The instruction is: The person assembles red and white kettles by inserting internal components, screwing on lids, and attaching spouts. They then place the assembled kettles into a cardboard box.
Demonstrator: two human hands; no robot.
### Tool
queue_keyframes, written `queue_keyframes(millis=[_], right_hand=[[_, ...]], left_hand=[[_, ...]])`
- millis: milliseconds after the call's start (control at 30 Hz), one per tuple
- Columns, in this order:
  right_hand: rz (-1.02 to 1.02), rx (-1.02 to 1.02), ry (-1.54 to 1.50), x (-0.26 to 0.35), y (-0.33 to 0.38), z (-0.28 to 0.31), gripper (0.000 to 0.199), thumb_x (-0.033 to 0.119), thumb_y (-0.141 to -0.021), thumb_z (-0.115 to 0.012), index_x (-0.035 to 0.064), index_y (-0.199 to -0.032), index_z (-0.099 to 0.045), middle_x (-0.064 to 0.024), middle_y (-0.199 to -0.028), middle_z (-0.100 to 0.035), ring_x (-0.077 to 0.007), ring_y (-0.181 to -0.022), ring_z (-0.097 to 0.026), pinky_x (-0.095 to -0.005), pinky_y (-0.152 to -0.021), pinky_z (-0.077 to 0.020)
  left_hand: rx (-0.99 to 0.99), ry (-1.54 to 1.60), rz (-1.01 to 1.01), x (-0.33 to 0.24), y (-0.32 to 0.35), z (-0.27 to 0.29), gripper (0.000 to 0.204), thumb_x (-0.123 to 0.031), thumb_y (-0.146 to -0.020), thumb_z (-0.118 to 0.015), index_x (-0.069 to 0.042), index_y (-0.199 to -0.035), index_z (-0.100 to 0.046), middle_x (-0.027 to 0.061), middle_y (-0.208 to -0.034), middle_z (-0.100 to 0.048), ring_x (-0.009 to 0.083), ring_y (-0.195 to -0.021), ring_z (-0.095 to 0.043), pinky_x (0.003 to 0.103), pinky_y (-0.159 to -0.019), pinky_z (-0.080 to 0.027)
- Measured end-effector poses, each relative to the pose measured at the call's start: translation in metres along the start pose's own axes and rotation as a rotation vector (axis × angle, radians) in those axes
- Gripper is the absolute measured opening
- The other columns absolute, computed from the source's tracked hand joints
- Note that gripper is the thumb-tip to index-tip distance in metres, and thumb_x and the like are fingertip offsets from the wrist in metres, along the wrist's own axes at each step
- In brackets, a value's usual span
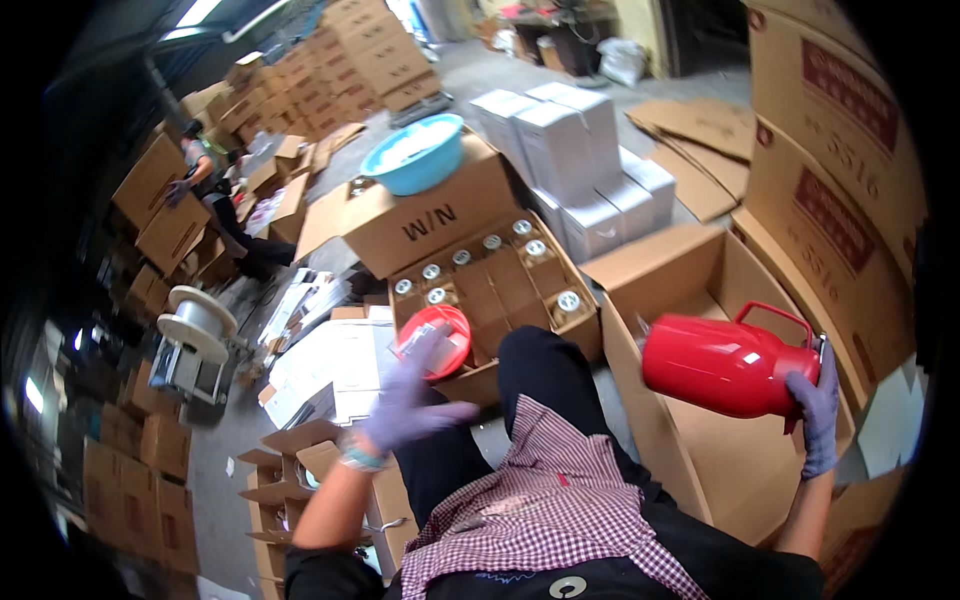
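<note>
The fingers of our right hand [815,405] grasp the red jug [725,365] by one end, above the open box [720,460] at right; held only there, it might slip and drop. Our left hand [405,400], fingers spread and empty, is near the red basin [458,342].

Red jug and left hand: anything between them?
Yes. In the head view, the right knee and the open carton's left wall lie between left hand and red jug.

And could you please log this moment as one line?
left hand: open, by red bowl; right hand: holding red jug; open carton: below jug
</note>
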State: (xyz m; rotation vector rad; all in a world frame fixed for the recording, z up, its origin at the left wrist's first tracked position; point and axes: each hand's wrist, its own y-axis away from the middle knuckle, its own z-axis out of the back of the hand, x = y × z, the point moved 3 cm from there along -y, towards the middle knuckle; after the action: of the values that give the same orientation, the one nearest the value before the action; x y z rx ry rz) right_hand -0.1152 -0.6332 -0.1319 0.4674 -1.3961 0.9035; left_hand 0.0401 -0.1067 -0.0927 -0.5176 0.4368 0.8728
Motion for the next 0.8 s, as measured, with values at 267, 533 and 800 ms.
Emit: queue_keyframes(millis=[267,533,800], right_hand=[[-0.699,0.692,-0.884,-0.048,0.008,-0.149,0.046,0.031,-0.091,-0.059,-0.0004,-0.123,-0.062,-0.0168,-0.119,-0.067,-0.0308,-0.108,-0.066,-0.0442,-0.099,-0.0518],[0.113,1.001,-0.497,0.050,-0.002,-0.281,0.094,0.048,-0.061,-0.086,0.0048,-0.133,-0.043,-0.0120,-0.125,-0.056,-0.0233,-0.117,-0.057,-0.0382,-0.101,-0.0464],[-0.362,0.938,-0.673,0.038,-0.024,-0.336,0.072,0.046,-0.081,-0.065,0.0020,-0.135,-0.049,-0.0150,-0.129,-0.060,-0.0285,-0.115,-0.060,-0.0418,-0.104,-0.0462]], left_hand=[[-0.077,0.418,-0.421,-0.024,0.007,-0.047,0.160,-0.081,-0.042,-0.082,-0.003,-0.157,-0.003,0.0308,-0.160,0.003,0.0464,-0.150,-0.005,0.050,-0.120,-0.015],[-0.250,0.548,0.045,0.015,0.107,-0.048,0.079,-0.012,-0.089,-0.073,-0.006,-0.154,-0.028,0.0144,-0.150,-0.041,0.0260,-0.140,-0.039,0.042,-0.117,-0.030],[-0.948,0.935,-0.085,0.117,0.174,0.061,0.073,-0.054,-0.101,-0.046,-0.005,-0.153,-0.028,0.0105,-0.151,-0.039,0.0232,-0.142,-0.036,0.046,-0.116,-0.032]])
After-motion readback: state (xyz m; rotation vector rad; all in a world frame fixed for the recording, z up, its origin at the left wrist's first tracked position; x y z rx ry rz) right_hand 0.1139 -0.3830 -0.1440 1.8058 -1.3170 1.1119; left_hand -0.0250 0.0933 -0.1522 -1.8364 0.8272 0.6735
